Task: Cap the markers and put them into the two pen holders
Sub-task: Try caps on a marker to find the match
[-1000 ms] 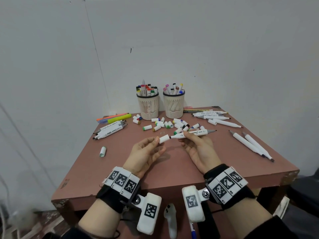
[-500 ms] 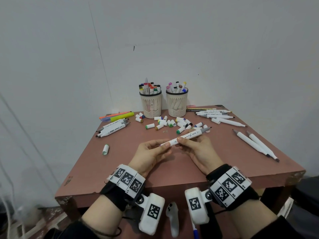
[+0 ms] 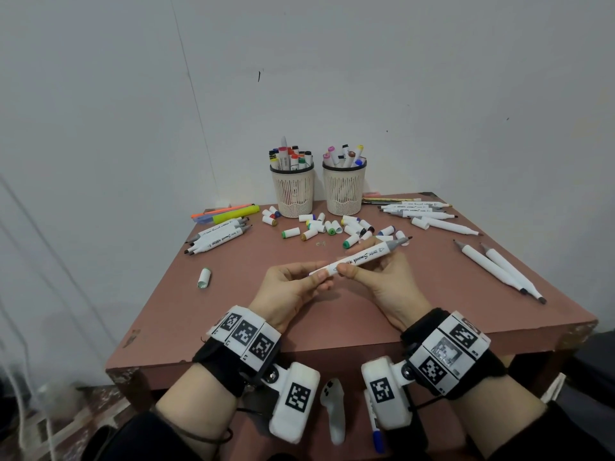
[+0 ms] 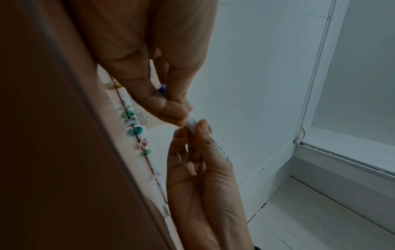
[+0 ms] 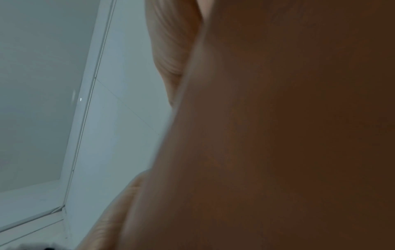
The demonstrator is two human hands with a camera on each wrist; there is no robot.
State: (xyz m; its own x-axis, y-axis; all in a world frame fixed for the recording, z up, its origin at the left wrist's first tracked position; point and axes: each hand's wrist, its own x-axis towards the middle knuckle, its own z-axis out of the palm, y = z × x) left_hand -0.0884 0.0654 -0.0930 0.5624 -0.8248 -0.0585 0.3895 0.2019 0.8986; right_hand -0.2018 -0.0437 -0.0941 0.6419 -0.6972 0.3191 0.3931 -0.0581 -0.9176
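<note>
The marker [image 3: 361,258] is held in the air above the near middle of the counter [image 3: 233,304], lying aslant with its grey uncapped tip pointing away toward the far right. The near end sits inside the left hand [image 3: 293,287], whose thumb and fingertips pinch what appears to be a white cap over that end — the cap itself is mostly hidden by the fingers, so how far it is seated cannot be told. The right hand [image 3: 376,277] pinches the barrel just beside the left fingers, thumb on top, likely to brace the marker against the push of the cap. The left wrist view shows the two sets of fingertips nearly touching around the white barrel; the right wrist view shows only blurred skin and wall.

Judging from this, one end is being capped and the far grey tip is not yet capped, so another cap would be needed before stowing. Loose caps [image 3: 329,227] lie scattered just beyond the hands, within easy reach. Behind them, against the wall, stand the two pen holders [image 3: 293,194] side by side, each already holding capped markers upright. More uncapped markers [image 3: 216,241] wait at the left and right of the counter — much of the job remains
</note>
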